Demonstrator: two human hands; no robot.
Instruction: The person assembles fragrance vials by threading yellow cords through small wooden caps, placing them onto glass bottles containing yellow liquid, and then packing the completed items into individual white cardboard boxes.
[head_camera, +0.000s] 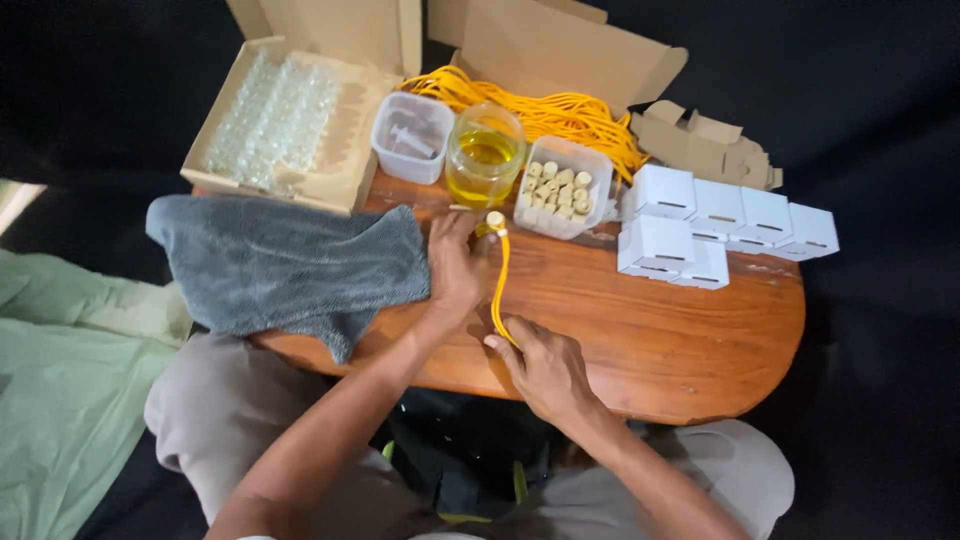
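The yellow cord (500, 285) runs taut between my two hands over the middle of the wooden tabletop (680, 340), a little nearer its back edge at the top end. My left hand (458, 262) closes around the upper end, where a small cork-topped piece (495, 219) sits at the tip, so that end stays steady. My right hand (545, 368) pinches the lower end between thumb and fingers near the front edge, which keeps the cord straight and off the wood.

Along the back edge the supplies stand in a row within arm's reach. A clear glass jar of yellow liquid (485, 155) sits just behind the cord's top end. To its right is a clear plastic tub of corks (562, 188), to its left another clear tub holding a syringe (412, 137). A heap of matching yellow cords (560, 112) lies behind them, spilling from an open brown cardboard box (560, 45).

At the back left corner a flat cardboard box (340, 160) holds rows of small clear glass vials (272, 118). A grey towel (285, 262) covers the left end, likely for wiping. At the right end, small white folded cartons (715, 225), each with a slot in its face, cluster in two rows, with flattened brown card (700, 145) behind them.
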